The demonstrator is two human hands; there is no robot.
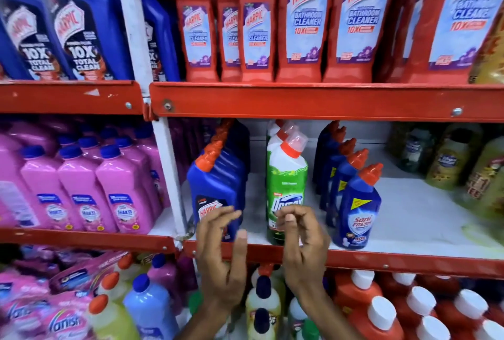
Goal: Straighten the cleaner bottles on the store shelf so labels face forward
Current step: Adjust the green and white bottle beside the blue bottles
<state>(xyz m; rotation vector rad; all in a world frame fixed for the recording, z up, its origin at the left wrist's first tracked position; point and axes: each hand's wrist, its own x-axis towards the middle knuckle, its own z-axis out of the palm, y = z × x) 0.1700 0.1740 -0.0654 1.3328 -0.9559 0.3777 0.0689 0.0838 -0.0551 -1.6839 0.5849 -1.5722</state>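
On the middle shelf (409, 236) stand a row of blue Harpic bottles (215, 189), a row of green-and-white Domex bottles (286, 176) and a row of blue Sani Fresh bottles (357, 211), all with red caps. The front labels of these rows face outward. My left hand (221, 258) is raised in front of the front Harpic bottle, fingers spread, holding nothing. My right hand (302, 247) hovers in front of the base of the front Domex bottle, fingers curled and loosely apart; it covers the lower label. Neither hand grips a bottle.
Red Harpic bathroom cleaner bottles (302, 20) fill the top shelf, with blue Harpic jugs (79, 28) to their left. Pink bottles (81, 189) stand at middle left, yellow-green bottles (463, 165) at far right. Bare white shelf lies right of the Sani Fresh row. Mixed bottles crowd the bottom shelf.
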